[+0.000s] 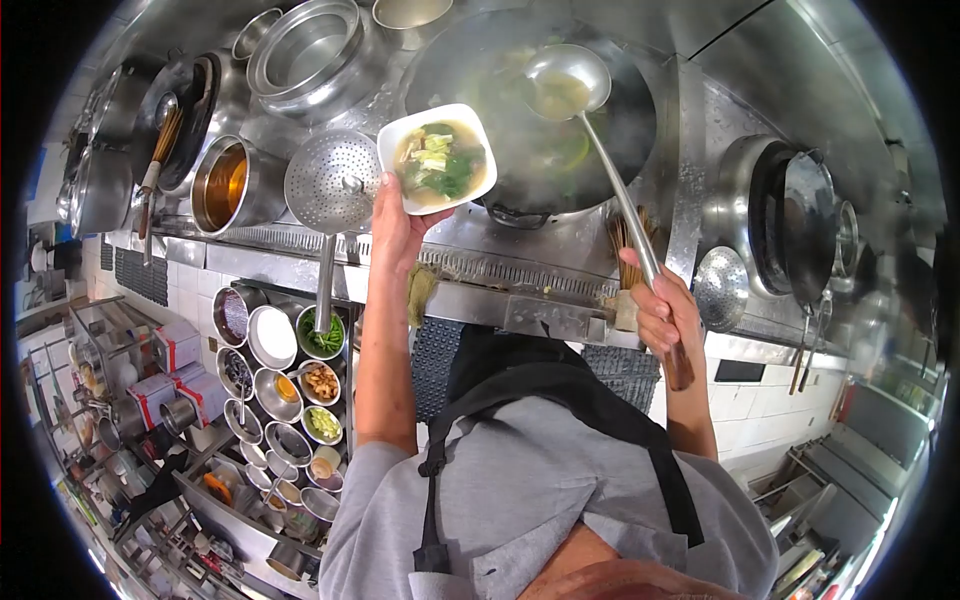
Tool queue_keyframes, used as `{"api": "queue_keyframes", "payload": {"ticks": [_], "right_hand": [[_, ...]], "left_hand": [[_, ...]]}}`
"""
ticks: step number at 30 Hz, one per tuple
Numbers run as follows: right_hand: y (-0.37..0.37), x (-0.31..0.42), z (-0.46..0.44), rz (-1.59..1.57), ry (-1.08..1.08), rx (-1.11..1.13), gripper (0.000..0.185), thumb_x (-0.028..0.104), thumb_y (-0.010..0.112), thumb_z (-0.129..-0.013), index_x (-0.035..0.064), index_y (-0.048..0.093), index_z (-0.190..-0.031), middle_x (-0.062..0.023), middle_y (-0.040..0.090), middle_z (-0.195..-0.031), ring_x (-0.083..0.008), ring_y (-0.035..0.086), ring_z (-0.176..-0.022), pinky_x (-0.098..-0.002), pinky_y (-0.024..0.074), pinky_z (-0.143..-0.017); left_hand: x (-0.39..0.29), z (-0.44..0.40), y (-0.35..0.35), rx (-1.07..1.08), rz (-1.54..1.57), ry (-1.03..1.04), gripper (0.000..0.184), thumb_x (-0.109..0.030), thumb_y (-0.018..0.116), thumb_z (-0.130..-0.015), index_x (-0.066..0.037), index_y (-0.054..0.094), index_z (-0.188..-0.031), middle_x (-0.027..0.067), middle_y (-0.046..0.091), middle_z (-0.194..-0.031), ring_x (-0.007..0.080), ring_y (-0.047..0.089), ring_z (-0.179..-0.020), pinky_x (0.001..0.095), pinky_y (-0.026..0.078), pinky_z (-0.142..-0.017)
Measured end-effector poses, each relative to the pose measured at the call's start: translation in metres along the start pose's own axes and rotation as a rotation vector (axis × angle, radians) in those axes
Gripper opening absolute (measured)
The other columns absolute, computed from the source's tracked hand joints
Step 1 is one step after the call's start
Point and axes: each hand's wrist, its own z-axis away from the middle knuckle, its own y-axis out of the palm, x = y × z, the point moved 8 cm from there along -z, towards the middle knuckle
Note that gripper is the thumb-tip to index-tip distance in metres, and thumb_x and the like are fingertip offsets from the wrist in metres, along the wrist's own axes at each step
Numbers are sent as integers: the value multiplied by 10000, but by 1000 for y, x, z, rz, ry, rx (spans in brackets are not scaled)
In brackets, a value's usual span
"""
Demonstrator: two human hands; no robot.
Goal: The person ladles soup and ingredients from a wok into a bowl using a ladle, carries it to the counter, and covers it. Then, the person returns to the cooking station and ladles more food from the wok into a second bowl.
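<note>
My left hand (400,225) holds a white square bowl (484,140) from below and at its side, over the near left rim of a steaming wok (635,130). Broth with leafy greens and pale pieces (437,163) fills much of the bowl. In my right hand (668,312) is the handle of a long metal ladle (625,190). The ladle's round head is over the wok, with some liquid and bits in it. Steam blurs the broth and greens inside the wok.
A perforated strainer (330,180) lies left of the bowl, beside a pot of orange liquid (228,185). Small containers of ingredients (272,337) stand at the lower left. Another perforated ladle (721,290) and a dark pan (808,225) are at the right. A bamboo brush (626,270) stands near the wok.
</note>
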Motion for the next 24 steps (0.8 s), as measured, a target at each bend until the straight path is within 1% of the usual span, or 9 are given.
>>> {"api": "queue_keyframes", "payload": {"ticks": [6,10,11,14,15,18,19,22,24], "right_hand": [[28,17,44,-38,-9,99,504,138,439,-1072,-76,364,-1521,31,434,-644,-14,388,-352,-197,364,-291],[37,14,57,-36,35,114,533,144,491,-1066,-87,349,-1524,13,441,-636,-31,402,-351,-206,360,-290],[41,12,58,-35,58,118,545,153,533,-1055,-72,363,-1522,6,444,-638,-37,407,-356,-203,351,-297],[45,2,57,36,103,108,550,163,560,-1045,-48,381,-1520,5,441,-640,-35,398,-359,-200,342,-305],[47,0,58,85,113,73,547,151,589,-1021,-33,418,-1507,1,450,-644,-32,399,-374,-199,338,-327],[49,-5,57,336,94,-15,535,125,594,-994,-39,454,-1484,-6,480,-655,-40,409,-392,-201,345,-359],[44,-5,57,427,99,-30,547,58,584,-964,-33,462,-1489,-7,520,-675,-47,441,-416,-206,362,-391],[29,-7,57,767,54,-117,581,21,583,-954,-24,439,-1515,3,533,-684,-49,462,-431,-212,378,-403],[23,-5,54,879,-26,-133,582,11,585,-956,-22,439,-1518,10,534,-685,-45,465,-433,-214,380,-401]], "left_hand": [[3,-17,22,-1,-22,-24,549,-422,274,-1137,-2,387,-1472,227,587,-1363,370,690,-1145,486,668,-853],[5,-25,38,26,28,-18,554,-425,288,-1135,4,387,-1472,227,589,-1364,384,688,-1148,513,661,-874],[5,-26,42,48,38,-16,554,-423,287,-1135,7,385,-1472,231,587,-1366,387,689,-1143,517,660,-874],[10,-29,48,74,75,-33,556,-416,284,-1137,19,380,-1471,245,583,-1368,400,695,-1125,523,662,-866],[12,-28,49,74,88,-43,557,-413,282,-1137,23,378,-1471,250,581,-1368,404,697,-1119,523,664,-862],[10,-25,51,70,82,-27,568,-417,280,-1137,35,373,-1470,257,580,-1366,417,697,-1113,523,663,-865],[11,-23,50,72,71,-36,570,-419,280,-1137,33,371,-1472,255,574,-1375,419,693,-1124,529,661,-867],[10,-20,46,72,46,-32,576,-425,282,-1136,29,363,-1481,250,553,-1402,422,675,-1160,549,652,-876],[5,-16,46,68,34,-2,582,-430,284,-1135,26,355,-1491,249,536,-1421,423,659,-1190,563,644,-887]]}}
